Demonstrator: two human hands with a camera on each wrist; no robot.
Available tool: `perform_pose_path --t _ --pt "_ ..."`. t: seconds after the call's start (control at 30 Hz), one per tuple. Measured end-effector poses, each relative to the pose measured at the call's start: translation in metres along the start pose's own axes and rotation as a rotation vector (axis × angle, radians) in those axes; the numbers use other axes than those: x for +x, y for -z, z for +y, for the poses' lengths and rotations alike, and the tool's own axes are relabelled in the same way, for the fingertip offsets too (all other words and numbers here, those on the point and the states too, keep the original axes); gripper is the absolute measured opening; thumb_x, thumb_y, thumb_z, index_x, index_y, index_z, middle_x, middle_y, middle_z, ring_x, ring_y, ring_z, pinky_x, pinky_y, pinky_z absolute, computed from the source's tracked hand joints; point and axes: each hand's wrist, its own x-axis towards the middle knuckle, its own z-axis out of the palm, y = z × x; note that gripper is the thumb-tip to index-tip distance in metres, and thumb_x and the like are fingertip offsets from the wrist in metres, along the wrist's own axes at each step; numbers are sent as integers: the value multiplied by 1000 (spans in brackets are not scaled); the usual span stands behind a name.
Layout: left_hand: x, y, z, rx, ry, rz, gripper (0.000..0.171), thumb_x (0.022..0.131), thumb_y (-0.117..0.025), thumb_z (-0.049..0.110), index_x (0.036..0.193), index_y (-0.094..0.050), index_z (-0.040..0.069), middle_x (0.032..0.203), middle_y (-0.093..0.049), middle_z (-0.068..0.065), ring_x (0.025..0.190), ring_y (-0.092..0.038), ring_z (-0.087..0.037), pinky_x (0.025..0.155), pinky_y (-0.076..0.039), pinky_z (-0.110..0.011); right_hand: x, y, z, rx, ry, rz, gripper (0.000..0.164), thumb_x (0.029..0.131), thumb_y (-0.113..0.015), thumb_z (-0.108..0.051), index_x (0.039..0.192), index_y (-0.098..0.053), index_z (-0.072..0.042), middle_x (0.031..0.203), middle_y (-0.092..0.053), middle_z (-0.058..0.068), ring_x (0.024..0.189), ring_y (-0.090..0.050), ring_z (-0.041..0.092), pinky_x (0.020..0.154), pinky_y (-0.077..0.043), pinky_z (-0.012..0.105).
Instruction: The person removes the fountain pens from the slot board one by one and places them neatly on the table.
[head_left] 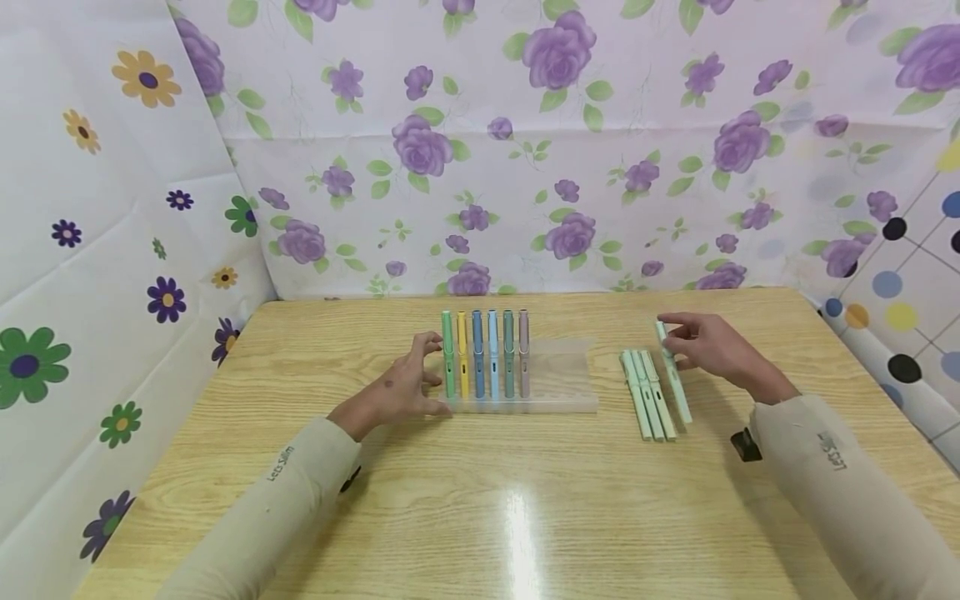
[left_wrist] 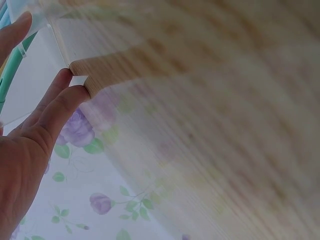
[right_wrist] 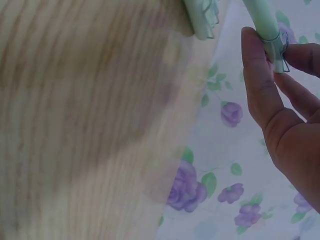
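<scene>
A clear plastic pen holder (head_left: 558,406) stands mid-table with several capped pens side by side in its left part: green (head_left: 449,358), yellow (head_left: 462,358), blues, teal and mauve (head_left: 524,358). My left hand (head_left: 401,387) is at its left end, thumb by the front corner and fingers spread along the side; the left wrist view shows these fingers nearly straight. My right hand (head_left: 705,346) pinches the cap end of a pale green pen (head_left: 678,387) between thumb and fingers. Left of that pen, 3 similar pale pens (head_left: 649,400) lie side by side on the table.
The wooden table (head_left: 420,517) meets a flower-printed sheet (head_left: 487,208) at the back. More patterned sheets hang at the left (head_left: 112,275) and right (head_left: 892,292). The holder's right part stands between the mauve pen and the loose pens.
</scene>
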Motion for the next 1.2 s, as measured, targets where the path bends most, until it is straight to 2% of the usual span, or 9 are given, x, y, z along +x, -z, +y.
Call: perform_pose_path --t 0.3,0.53,0.8,1.2 --pt "0 0 -1 4 12 -2 102 79 -87 10 149 -12 16 159 -23 -20 117 -62 -37 93 -53 -49 3 -2 19 39 -41 -41 56 105 -52 -14 152 -29 6 127 -50 32 104 -64 32 82 -58 44" --pt "0 1 -1 3 14 -2 102 80 -86 10 150 -12 16 160 -23 -19 118 -61 -36 93 -53 -49 9 -5 29 -37 -115 -60 55 103 -52 -14 149 -31 12 129 -50 38 91 -65 25 73 -59 41" --pt "1 0 -1 21 9 -3 101 80 -86 11 148 -12 17 160 -23 -18 118 -62 -35 94 -52 -50 11 -9 20 -92 -152 -78 54 101 -55 -10 143 -36 17 118 -58 34 88 -65 23 71 -59 39" --pt "1 0 -2 18 1 -4 100 80 -87 12 147 -13 17 159 -24 -20 117 -62 -36 93 -53 -49 16 -15 18 -107 -148 -103 55 102 -51 -10 145 -32 17 128 -51 41 79 -66 19 67 -59 38"
